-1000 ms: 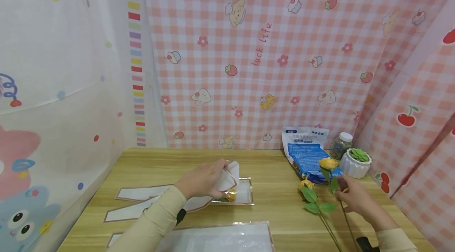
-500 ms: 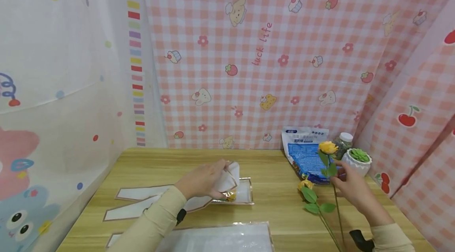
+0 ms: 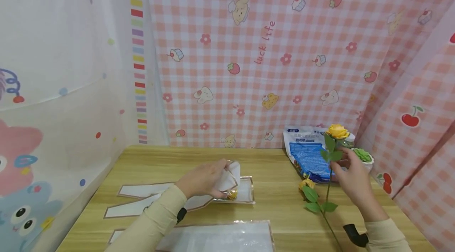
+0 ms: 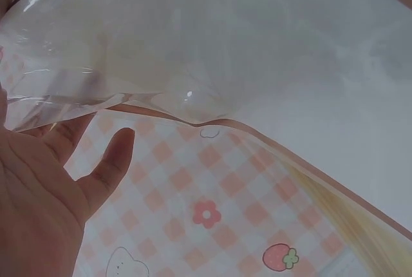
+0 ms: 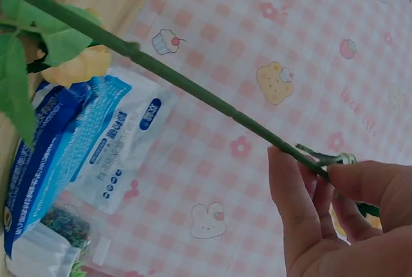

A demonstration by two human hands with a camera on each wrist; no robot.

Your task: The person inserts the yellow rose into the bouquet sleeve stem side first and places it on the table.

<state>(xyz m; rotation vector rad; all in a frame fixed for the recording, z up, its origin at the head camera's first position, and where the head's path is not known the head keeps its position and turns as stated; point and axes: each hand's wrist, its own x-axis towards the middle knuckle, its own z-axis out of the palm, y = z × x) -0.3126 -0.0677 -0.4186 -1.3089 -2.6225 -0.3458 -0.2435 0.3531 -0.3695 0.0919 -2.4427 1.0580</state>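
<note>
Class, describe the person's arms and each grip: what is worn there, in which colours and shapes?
The left sleeve and right sleeve are long and pale beige. A small black piece shows beside the first; a larger-looking, curved black piece shows beside the second. The left grip and right grip are both ungloved.

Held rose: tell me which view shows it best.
Head view: there the rose shows bloom and leaves plainly. The right wrist view has its stem close up, but the right hand hides most of the bloom; the left wrist view shows none of it.
</note>
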